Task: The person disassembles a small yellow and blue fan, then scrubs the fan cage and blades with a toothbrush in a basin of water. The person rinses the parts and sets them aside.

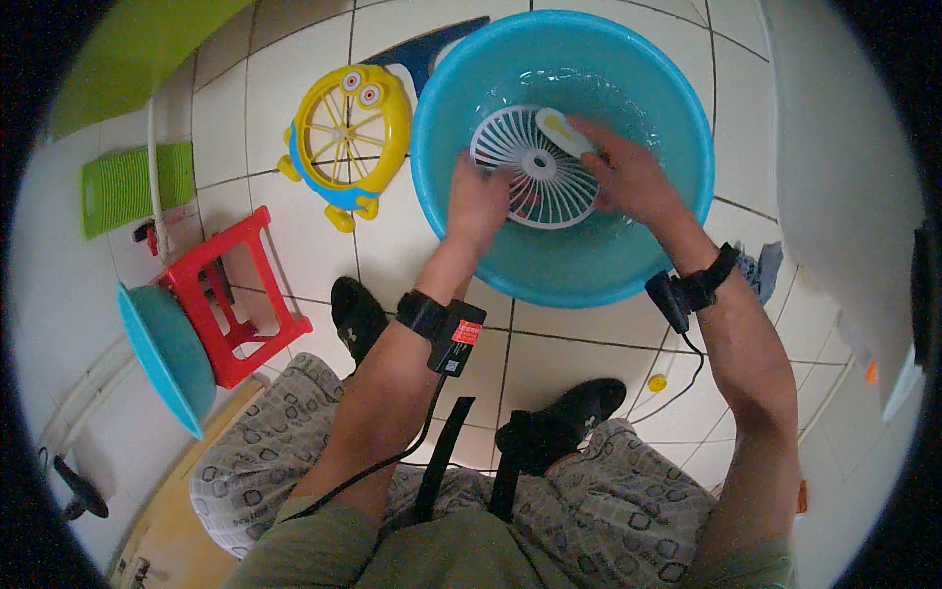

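A round white plastic fan grille [540, 206] is held over the water in a large blue plastic basin [508, 283]. My left hand [480, 193] grips the grille's left edge, its thumb on the ribs. In my right hand [624, 171] is a small white brush [563, 132] with a yellow mark on its back, laid against the upper right ribs; some of the fingers are hidden by the grille. Both wrists wear black straps with small cabled devices. Left of the basin, a yellow and blue cartoon fan frame with two eyes [397, 140] lies on the tiles.
A red plastic stool [283, 294] lies tipped at the left, against a smaller blue basin [165, 357]. Beyond it is a green washboard [132, 184]. A grey cloth [769, 272] lies right of the large basin, and a small yellow round piece [657, 383] is near my right foot.
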`<state>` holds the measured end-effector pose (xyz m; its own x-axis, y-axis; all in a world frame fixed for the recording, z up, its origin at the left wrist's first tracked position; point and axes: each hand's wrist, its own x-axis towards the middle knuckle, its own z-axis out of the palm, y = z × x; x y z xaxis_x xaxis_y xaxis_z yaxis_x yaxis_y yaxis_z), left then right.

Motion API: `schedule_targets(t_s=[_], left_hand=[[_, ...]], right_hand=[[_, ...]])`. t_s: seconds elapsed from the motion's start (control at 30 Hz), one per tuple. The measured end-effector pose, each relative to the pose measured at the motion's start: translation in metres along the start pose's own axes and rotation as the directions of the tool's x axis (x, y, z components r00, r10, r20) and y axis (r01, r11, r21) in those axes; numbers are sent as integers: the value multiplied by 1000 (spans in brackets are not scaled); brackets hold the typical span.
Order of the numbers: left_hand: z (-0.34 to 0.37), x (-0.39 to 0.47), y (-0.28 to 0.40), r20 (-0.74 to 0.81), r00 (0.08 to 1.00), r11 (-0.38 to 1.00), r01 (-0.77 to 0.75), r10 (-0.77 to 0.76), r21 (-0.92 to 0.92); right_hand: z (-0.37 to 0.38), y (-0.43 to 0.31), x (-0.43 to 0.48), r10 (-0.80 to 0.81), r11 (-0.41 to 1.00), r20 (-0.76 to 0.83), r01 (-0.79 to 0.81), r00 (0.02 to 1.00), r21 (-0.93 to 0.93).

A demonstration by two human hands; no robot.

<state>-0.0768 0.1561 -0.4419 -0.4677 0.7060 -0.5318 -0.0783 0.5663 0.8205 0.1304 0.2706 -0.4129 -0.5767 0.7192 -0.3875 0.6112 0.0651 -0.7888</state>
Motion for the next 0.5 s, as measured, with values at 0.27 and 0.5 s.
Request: schedule_targets(t_s=[0.27,0.5], left_hand=[[6,-11,8,51,998,998,39,-36,-58],[8,-11,-3,-56,992,992,-108,112,66]], right_hand=[[11,4,11,-177,863,-92,109,980,-494],[11,1,14,-21,974,17,24,1000,-224]])
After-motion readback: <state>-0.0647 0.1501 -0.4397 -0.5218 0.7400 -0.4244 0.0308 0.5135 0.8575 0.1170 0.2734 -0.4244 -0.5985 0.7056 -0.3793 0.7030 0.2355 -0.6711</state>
